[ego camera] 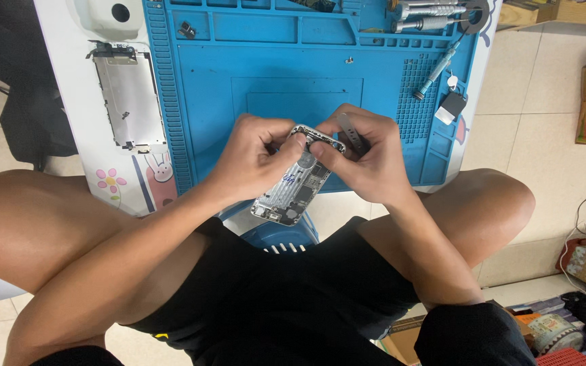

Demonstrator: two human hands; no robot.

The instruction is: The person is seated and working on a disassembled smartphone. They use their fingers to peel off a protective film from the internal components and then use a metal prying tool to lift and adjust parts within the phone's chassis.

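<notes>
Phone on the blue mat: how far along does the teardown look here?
Done: the screen assembly lies detached beside the blue mat, and a loose screw sits on the mat. In hand: the left hand steadies the opened phone body while the right hand works tweezers at its top end. Left: boards remain inside the body.

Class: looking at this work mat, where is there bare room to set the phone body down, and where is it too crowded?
Free: the mat's big centre panel, between the ribbed left edge and the hands. Only a small screw lies near its top. Crowded: the right strip with the screwdriver and the top trays. The screen panel fills the table left of the mat.
</notes>
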